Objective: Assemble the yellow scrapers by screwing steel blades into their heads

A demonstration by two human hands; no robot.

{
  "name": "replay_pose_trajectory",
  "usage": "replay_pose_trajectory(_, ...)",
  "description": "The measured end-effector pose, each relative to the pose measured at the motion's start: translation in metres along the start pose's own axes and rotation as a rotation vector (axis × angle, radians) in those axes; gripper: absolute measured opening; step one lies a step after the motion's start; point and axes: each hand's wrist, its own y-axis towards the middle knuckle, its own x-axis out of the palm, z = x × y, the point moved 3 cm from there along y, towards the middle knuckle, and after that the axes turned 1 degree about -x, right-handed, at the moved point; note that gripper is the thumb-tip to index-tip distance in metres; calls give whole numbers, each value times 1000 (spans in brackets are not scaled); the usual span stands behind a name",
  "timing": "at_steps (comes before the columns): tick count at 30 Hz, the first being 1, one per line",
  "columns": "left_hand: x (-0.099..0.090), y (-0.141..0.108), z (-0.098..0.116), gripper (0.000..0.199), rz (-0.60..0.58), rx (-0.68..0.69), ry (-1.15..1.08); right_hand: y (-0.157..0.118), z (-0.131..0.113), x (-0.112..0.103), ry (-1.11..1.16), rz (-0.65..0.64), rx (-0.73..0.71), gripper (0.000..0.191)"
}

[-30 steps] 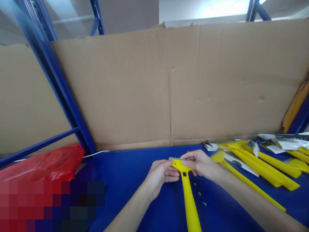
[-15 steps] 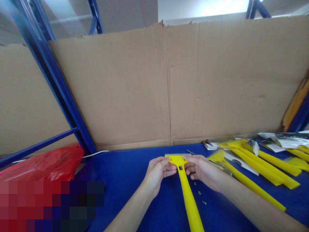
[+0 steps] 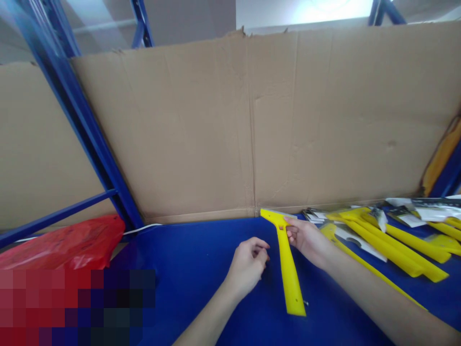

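A yellow scraper with a pale metal blade along its wide head is held near the head by my right hand, thumb on the face and fingers behind. The head is tilted, its left corner highest, and the handle points toward me. My left hand is off the scraper, just left of its handle. Its fingers are loosely curled, with a gap between thumb and index finger and nothing visible in them. A small screw shows beside the handle's lower end.
Several yellow scrapers lie at the right, with packaged pieces behind them. A red plastic bag lies left on the blue table. A cardboard sheet and blue rack posts stand behind.
My left hand has let go of the scraper's head and moved down. My right hand has lifted and tilted the scraper away and rightward; its handle now hides the small nuts.
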Motion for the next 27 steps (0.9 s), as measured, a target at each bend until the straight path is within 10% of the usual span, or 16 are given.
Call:
replay_pose_trajectory(3, 11, -8, 7, 15, -40, 303, 452, 3, -8, -7, 47, 32, -6, 23)
replay_pose_trajectory(10, 26, -13, 15, 13, -168, 314, 794, 4, -6, -6, 63, 45, 23, 21)
replay_pose_trajectory(20, 11, -2, 2, 1, -236, 55, 259, 1, -4, -6, 43, 26, 38, 27)
replay_pose_trajectory(27, -38, 11, 15, 19, 198, -5, -288, -8, 3, 9, -20, -22, 32, 13)
